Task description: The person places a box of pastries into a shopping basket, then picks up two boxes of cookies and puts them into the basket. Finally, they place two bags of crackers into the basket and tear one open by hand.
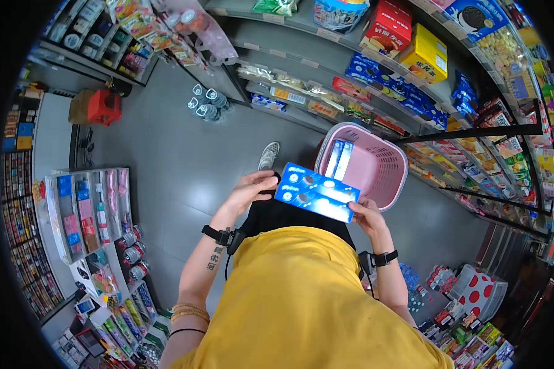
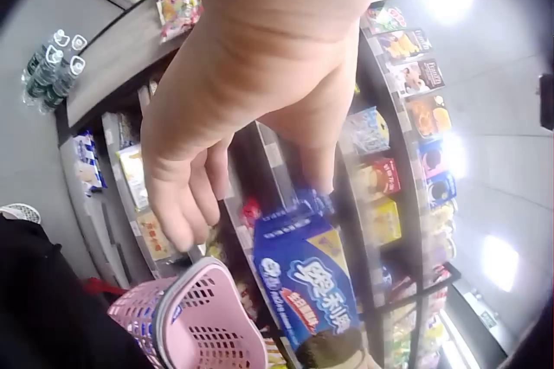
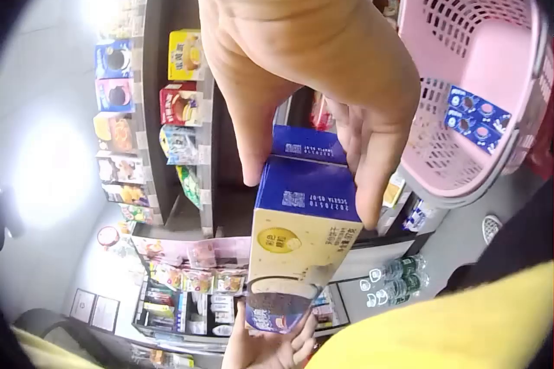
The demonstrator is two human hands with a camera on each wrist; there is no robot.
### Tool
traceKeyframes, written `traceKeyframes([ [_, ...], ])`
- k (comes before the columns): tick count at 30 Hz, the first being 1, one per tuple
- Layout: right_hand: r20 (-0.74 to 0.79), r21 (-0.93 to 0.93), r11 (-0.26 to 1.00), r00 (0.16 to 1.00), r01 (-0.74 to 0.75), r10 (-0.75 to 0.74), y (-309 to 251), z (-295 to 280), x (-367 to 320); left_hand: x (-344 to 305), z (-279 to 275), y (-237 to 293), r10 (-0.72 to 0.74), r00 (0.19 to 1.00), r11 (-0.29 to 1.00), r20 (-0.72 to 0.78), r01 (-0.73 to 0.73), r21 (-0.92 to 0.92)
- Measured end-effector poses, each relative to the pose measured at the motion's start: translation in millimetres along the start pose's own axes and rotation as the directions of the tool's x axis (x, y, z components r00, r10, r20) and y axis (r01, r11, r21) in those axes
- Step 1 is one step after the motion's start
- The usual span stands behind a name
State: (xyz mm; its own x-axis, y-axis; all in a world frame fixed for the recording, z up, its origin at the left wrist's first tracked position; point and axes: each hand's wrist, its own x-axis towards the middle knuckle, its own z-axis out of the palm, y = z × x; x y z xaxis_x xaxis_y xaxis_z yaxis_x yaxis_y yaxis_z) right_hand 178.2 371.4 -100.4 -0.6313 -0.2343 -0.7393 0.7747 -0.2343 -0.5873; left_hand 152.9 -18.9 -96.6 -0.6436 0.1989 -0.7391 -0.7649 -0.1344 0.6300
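Two blue cookie boxes (image 1: 317, 192), stacked together, are held level in front of the yellow shirt. My right hand (image 1: 368, 218) grips their right end; in the right wrist view, thumb and fingers (image 3: 381, 157) press opposite sides of the boxes (image 3: 303, 213). At the other end is my left hand (image 1: 247, 192), its fingers loosely extended. The left wrist view shows its thumb close to the box end (image 2: 290, 222), with the other fingers (image 2: 186, 205) apart from it. A pink basket (image 1: 395, 175) stands just beyond the boxes, with similar blue packages (image 1: 339, 158) inside.
Snack shelves (image 1: 326, 80) run along the front and right. Several bottles (image 1: 208, 101) stand on the grey floor beside the shelf end. A red stool (image 1: 104, 107) sits farther left, and a display rack (image 1: 92, 209) stands at the left. A shoe (image 1: 269, 155) shows near the basket.
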Motion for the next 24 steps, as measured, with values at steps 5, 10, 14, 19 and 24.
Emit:
traceKeyframes([
  [5, -0.203, 0.101, 0.993, 0.978, 0.059, -0.037, 30, -78, 3, 2, -44, -80, -0.072, 0.953, 0.997, -0.293, 0.080, 0.015],
  [10, -0.548, 0.183, 0.970, 0.836, 0.162, -0.036, 52, -152, 48, 12, -128, -245, -0.205, 0.799, 0.979, -0.565, 0.158, -0.132],
  [14, -0.645, 0.243, 0.942, 0.764, 0.233, -0.023, 63, -167, 93, -28, -155, -332, -0.367, 0.672, 0.925, -0.643, 0.335, -0.178],
  [19, -0.731, 0.273, 0.931, 0.681, 0.241, 0.038, 78, -146, 155, -85, -160, -392, -0.464, 0.497, 0.883, -0.733, 0.329, -0.336],
  [24, -0.619, 0.511, 0.822, 0.771, 0.252, 0.148, 116, -135, 220, -129, -143, -385, -0.486, 0.405, 0.873, -0.774, 0.277, -0.402],
])
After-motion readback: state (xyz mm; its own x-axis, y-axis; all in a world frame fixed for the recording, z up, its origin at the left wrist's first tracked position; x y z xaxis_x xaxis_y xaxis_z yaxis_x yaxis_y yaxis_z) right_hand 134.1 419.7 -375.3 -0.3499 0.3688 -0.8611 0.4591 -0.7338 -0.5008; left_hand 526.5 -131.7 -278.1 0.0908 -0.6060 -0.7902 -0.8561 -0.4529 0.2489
